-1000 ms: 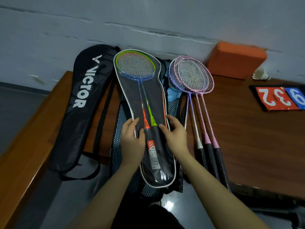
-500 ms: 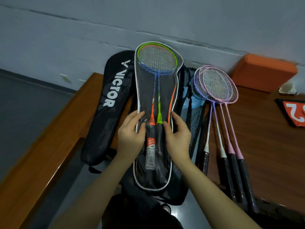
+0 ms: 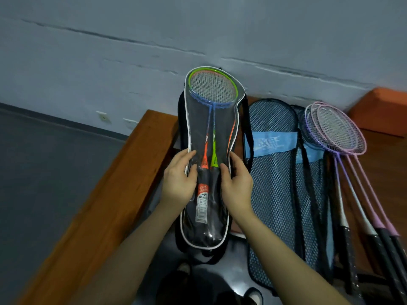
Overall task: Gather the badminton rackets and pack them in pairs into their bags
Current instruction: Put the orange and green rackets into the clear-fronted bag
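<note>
Both hands grip the clear bag (image 3: 209, 150) by its edges, left hand (image 3: 179, 181) on its left side, right hand (image 3: 239, 186) on its right, fingers curled over the front. Two rackets (image 3: 212, 89) sit inside. Just right of that bag lies a mesh bag (image 3: 284, 183), then the pink rackets (image 3: 334, 130) on the table (image 3: 123, 172).

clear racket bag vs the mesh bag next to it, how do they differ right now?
The clear racket bag already holds a pair of rackets; the mesh bag looks empty.

The clear bag is see-through plastic with white piping; the mesh bag is dark netting with a light blue label band.

The left hand and right hand grip the clear bag's sides; the mesh bag lies untouched.

Both are racket-shaped.
</note>
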Available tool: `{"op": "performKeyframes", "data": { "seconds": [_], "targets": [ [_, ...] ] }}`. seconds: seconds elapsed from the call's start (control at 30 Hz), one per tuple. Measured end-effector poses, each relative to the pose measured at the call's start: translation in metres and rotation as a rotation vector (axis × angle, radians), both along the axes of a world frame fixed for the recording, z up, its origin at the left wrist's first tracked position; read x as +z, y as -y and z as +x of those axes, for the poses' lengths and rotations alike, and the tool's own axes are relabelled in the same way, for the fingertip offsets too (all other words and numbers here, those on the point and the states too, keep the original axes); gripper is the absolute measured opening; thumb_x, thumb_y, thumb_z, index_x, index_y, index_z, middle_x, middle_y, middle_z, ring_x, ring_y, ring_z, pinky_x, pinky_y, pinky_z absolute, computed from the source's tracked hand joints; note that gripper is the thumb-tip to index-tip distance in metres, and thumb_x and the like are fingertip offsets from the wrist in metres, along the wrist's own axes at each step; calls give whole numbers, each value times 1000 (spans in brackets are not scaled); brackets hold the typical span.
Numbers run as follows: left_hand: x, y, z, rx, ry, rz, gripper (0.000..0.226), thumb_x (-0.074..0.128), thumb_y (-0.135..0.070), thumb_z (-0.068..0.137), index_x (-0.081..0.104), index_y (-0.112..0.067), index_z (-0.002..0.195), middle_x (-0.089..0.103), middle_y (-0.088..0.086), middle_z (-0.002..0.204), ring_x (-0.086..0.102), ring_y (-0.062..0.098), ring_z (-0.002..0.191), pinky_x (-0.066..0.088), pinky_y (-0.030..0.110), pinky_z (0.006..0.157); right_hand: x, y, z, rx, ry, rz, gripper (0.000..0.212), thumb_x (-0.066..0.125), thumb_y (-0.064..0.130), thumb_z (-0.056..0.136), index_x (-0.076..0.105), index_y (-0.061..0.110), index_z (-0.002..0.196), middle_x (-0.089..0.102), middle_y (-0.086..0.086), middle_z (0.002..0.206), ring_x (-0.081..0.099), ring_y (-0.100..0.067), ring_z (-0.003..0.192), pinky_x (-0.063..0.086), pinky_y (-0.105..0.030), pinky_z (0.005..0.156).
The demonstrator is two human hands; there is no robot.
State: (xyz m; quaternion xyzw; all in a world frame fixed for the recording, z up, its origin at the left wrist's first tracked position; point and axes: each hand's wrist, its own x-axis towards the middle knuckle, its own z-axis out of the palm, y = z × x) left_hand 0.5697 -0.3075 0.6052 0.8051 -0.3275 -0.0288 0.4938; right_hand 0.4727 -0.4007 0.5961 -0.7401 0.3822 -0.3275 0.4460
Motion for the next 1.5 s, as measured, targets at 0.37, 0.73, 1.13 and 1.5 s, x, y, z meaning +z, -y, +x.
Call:
{"op": "performKeyframes", "data": {
  "seconds": [0.37, 0.73, 1.13, 1.5],
  "targets": [
    [-67, -14, 13, -121, -205, 210, 52, 56, -3, 87, 41, -9, 137, 44, 4, 113, 47, -4, 86, 30, -5, 81, -52, 10, 9, 7, -354, 69, 39, 52, 29, 93, 47, 24, 131, 67, -5, 112, 63, -25, 98, 51, -42, 84],
    [-89, 28, 62, 38, -179, 446, 50, 67, -25, 81, 43, -4, 120, 46, 12, 117, 52, 23, 100, 50, 35, 81, -80, 37, 23, 33, -504, 57, 43, 59, 27, 89, 51, 16, 130, 55, -14, 117, 57, -32, 103, 46, -44, 90],
    [-119, 62, 105, -99, -315, 242, 69, 68, -28, 79, 36, -10, 138, 46, 8, 130, 46, 19, 119, 44, 38, 100, -99, 37, 46, -48, -338, 98, 55, 61, 30, 89, 41, 22, 139, 48, -6, 118, 53, -20, 109, 40, -32, 99],
    [-113, 74, 91, -200, -257, 180, 70, 65, -7, 83, 29, -5, 143, 34, 9, 141, 34, 6, 123, 20, -8, 91, -89, 29, 34, -184, -166, 109, 53, 67, 14, 85, 47, 12, 135, 43, -3, 117, 45, 14, 102, 31, 2, 88]
  ]
}}
